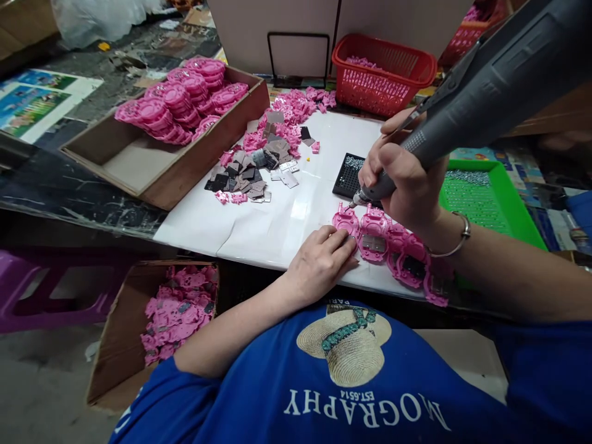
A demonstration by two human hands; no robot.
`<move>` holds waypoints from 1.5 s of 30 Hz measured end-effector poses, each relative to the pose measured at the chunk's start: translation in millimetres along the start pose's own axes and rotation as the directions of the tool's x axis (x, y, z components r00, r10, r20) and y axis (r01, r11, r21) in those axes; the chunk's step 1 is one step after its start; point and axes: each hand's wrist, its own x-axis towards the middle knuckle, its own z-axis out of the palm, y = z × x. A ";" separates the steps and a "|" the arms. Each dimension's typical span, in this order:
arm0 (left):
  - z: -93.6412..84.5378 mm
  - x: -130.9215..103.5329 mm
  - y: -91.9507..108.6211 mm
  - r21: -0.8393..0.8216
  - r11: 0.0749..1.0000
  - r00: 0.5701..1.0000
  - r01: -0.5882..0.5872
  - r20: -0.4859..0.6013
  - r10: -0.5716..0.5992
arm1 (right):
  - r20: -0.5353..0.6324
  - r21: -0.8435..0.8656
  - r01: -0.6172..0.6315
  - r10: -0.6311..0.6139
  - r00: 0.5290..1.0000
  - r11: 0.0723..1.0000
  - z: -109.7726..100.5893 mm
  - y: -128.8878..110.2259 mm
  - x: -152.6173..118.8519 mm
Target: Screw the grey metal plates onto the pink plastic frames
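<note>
My right hand is wrapped round a grey electric screwdriver, tilted with its tip down to the left. The tip meets the top of a pink plastic housing at the left end of a row. My left hand presses its fingers on the lower part of that housing against the white table. To its right lie several more pink housings, some with grey or dark plates in them. A black screw tray with small screws stands just behind, partly hidden by my right hand.
Loose pink parts and grey plates are heaped on the white table. A wooden tray of stacked pink pieces stands left, a red basket behind, a green tray right. Below is a carton of pink parts beside a purple stool.
</note>
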 end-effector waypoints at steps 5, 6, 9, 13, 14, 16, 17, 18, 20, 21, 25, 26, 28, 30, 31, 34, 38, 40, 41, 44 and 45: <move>-0.6 -0.4 0.5 -0.005 1.000 1.000 0.012 0.011 -0.012 | 0.016 0.022 -0.005 0.004 1.000 1.000 -2.4 3.7 -1.8; -0.6 -0.5 0.5 -0.005 1.000 1.000 0.011 0.012 -0.011 | 0.035 0.043 0.001 -0.003 0.999 0.999 -3.1 4.4 -2.4; -0.6 -0.6 0.4 -0.003 1.000 1.000 0.004 0.010 -0.004 | 0.077 0.088 0.015 -0.022 0.997 0.996 -4.2 6.2 -4.2; -1.2 0.9 0.6 -0.002 1.000 1.000 -0.018 0.002 0.018 | 0.084 0.064 0.026 -0.031 0.996 0.998 -2.0 8.9 -5.4; -1.4 1.4 0.6 0.000 1.000 1.000 -0.022 0.002 0.022 | 0.094 0.057 0.035 -0.040 0.995 0.998 -1.2 10.0 -5.5; -1.3 2.2 0.6 0.008 1.000 1.000 -0.026 0.002 0.026 | 0.105 0.045 0.053 -0.057 0.993 0.998 0.3 12.7 -5.5; -1.2 2.5 0.5 0.014 1.000 1.000 -0.027 -0.001 0.027 | 0.099 0.042 0.050 -0.054 0.994 0.998 0.7 13.9 -5.2; -1.0 2.6 0.4 0.020 0.999 1.000 -0.030 -0.003 0.030 | 0.087 0.044 0.039 -0.043 0.995 0.998 0.9 14.7 -4.6; -0.7 2.3 0.1 0.029 0.999 0.999 -0.037 -0.007 0.037 | 0.069 0.060 0.003 -0.007 0.998 0.998 0.3 14.3 -1.8; -0.5 2.1 -0.1 0.030 0.999 0.999 -0.038 -0.008 0.039 | 0.071 0.073 -0.015 0.009 0.997 0.997 -0.3 12.9 0.7; 0.0 1.0 -0.5 0.019 0.999 0.999 -0.043 -0.018 0.043 | 0.025 0.099 0.066 -0.069 0.997 0.993 -3.1 3.8 20.5; 0.1 0.9 -0.6 0.014 0.999 0.999 -0.045 -0.021 0.045 | -0.011 0.090 0.117 -0.116 0.993 0.989 -3.7 2.9 27.5; 0.2 0.8 -0.9 0.007 0.999 0.999 -0.046 -0.026 0.046 | -0.060 0.053 0.186 -0.183 0.981 0.981 -4.8 5.3 41.8; 0.1 0.9 -1.3 0.003 0.999 0.999 -0.036 -0.026 0.036 | -0.060 0.025 0.210 -0.208 0.976 0.977 -5.9 13.3 53.8; 0.0 0.9 -1.5 0.003 0.999 0.999 -0.032 -0.021 0.032 | -0.052 0.016 0.216 -0.215 0.975 0.976 -6.5 18.5 58.3; -0.5 0.9 -1.8 -0.005 1.000 1.000 -0.031 -0.007 0.031 | -0.046 -0.007 0.222 -0.223 0.974 0.975 -7.4 32.5 63.8; -0.8 0.4 -1.7 -0.017 1.000 1.000 -0.021 0.000 0.021 | -0.063 -0.022 0.191 -0.192 0.979 0.981 -7.4 37.6 59.9; -0.7 0.0 -1.7 -0.021 1.000 1.000 -0.014 0.007 0.014 | -0.056 -0.028 0.182 -0.184 0.981 0.983 -7.7 36.9 57.8; -0.6 -0.1 -1.7 -0.023 1.000 1.000 -0.011 0.009 0.012 | -0.056 -0.034 0.176 -0.177 0.983 0.984 -7.9 36.8 57.2; -0.7 -0.2 -1.6 -0.024 1.000 1.000 -0.013 0.012 0.013 | -0.081 -0.062 0.144 -0.149 0.985 0.988 -9.0 38.5 57.5; -0.8 -0.2 -1.5 -0.021 1.000 1.000 -0.013 0.011 0.014 | -0.086 -0.069 0.133 -0.139 0.987 0.989 -9.3 39.5 57.9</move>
